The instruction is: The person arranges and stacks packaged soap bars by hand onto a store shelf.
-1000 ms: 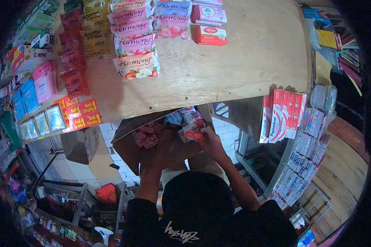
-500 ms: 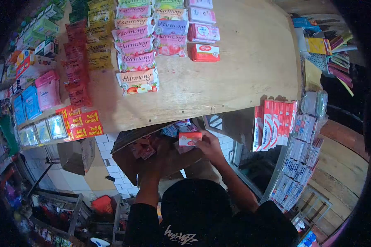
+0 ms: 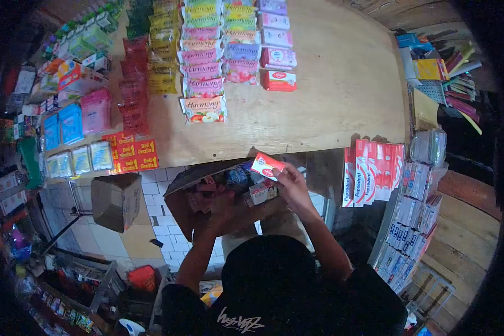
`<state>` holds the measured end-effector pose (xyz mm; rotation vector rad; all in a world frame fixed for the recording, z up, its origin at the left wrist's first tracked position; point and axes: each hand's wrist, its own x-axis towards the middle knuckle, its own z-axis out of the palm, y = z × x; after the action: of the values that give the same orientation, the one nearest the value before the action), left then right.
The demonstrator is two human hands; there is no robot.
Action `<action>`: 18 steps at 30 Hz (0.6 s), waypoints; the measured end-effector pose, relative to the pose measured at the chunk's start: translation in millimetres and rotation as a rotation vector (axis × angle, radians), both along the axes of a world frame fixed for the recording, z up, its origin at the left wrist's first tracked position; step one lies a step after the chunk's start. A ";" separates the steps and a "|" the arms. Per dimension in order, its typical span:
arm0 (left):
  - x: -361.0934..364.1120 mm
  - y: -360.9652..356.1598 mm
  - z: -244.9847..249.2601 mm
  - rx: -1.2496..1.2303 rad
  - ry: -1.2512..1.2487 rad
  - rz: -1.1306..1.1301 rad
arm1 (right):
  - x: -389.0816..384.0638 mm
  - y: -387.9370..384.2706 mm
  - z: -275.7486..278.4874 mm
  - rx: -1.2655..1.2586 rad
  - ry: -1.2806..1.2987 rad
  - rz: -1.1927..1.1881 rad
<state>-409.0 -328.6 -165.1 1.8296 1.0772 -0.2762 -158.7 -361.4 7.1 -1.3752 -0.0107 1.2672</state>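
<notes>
My right hand (image 3: 294, 187) grips a red-and-white soap box (image 3: 267, 166) by its near right end, raised at the front edge of the wooden table. Below it, an open cardboard box (image 3: 193, 185) holds several small packs, among them a blue pack (image 3: 238, 175) and a white carton (image 3: 262, 193). My left hand (image 3: 221, 208) is at the near side of this box, dark against the cardboard; its fingers are not clear enough to read. On the table, another red soap box (image 3: 280, 80) ends the right-hand column.
Rows of Harmony soap packs (image 3: 203, 108) lie on the wooden table (image 3: 330, 101). Pepsodent boxes (image 3: 365, 173) stand at its front right corner, beside stacked toothpaste cartons (image 3: 402, 238). Blue and pink packs (image 3: 95, 112) are on the left. A brown carton (image 3: 116, 201) sits lower left.
My right hand has lifted the red soap box out of the cardboard box, up towards the table edge, and tilted it. The whole view has shifted slightly.
</notes>
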 end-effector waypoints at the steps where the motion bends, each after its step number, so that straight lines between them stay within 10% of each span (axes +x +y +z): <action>1: 0.6 7.6 21.4 -0.050 -0.019 0.077 | 1.0 -0.3 5.5 0.022 0.009 -0.004; 5: -11.0 24.1 96.6 -0.099 -0.399 0.435 | 5.4 -6.0 17.0 0.139 0.105 -0.010; 8: 3.3 27.7 160.3 -0.717 -0.577 0.995 | 11.0 -6.5 37.8 0.136 0.252 -0.048; 18: 88.0 32.1 200.6 -0.564 -0.875 0.776 | 81.5 24.8 16.9 0.035 -0.234 0.070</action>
<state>-321.1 -296.5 35.5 0.7681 0.8520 0.5852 -77.2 -336.7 24.0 -1.4969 -0.2426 1.1514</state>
